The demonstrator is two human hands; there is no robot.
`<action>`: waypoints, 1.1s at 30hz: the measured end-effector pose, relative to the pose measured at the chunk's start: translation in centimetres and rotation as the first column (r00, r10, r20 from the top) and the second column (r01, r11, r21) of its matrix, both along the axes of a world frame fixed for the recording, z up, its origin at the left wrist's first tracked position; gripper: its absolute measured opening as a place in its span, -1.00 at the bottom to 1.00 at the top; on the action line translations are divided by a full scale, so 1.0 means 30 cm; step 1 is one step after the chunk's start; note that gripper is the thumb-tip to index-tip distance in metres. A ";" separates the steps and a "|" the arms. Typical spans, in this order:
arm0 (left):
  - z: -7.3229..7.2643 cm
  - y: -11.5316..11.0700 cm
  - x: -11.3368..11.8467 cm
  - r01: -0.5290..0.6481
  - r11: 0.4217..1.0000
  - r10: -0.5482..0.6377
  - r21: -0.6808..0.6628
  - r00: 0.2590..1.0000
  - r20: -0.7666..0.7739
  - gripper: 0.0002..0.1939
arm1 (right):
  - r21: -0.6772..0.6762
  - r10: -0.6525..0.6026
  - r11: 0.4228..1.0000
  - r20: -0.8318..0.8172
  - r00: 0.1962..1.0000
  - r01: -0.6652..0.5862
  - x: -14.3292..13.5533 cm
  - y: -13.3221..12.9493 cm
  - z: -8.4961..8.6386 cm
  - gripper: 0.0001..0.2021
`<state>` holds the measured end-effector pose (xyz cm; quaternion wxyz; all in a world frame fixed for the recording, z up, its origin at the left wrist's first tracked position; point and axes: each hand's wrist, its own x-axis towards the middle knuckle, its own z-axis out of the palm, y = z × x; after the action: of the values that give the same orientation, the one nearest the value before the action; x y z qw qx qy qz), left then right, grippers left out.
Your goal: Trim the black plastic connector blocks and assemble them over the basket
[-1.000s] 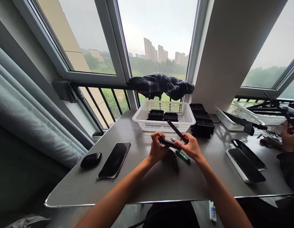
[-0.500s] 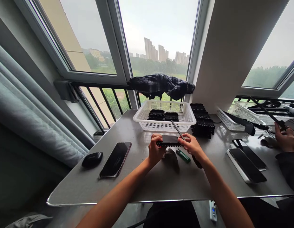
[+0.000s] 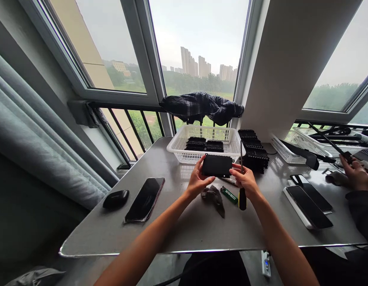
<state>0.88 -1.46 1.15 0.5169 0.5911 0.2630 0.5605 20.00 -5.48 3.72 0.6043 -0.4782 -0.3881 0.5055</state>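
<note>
A flat black rectangular plastic part with small notches along its edges is held up in front of the white basket. My left hand grips its left end between thumb and fingers. At its right end, my right hand pinches the corner and also holds a screwdriver, shaft upright and black-and-yellow handle down. Below lie a crumpled dark cloth and a green cylinder like a battery. A thin object, partly hidden, lies behind my right fingers.
The white basket holds more black parts, with a stack of them beside it. A phone and a black case lie left. On the right are more phones and a co-worker's hand holding a tool.
The black part has been tilted up, so its broad face now shows. The screwdriver has swung from slanting across the part to upright at its right. The co-worker's hand has shifted slightly left.
</note>
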 end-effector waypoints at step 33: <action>0.039 0.037 -0.072 -0.287 0.948 0.309 0.136 0.933 -0.184 -0.72 | 0.276 -0.218 0.960 0.841 0.495 -0.046 0.053 -0.027 0.025 -0.37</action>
<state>-1.27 -0.35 2.31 0.3640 0.6253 0.3706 0.5824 21.60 -6.29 4.47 0.4109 -0.6010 -0.6764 0.1114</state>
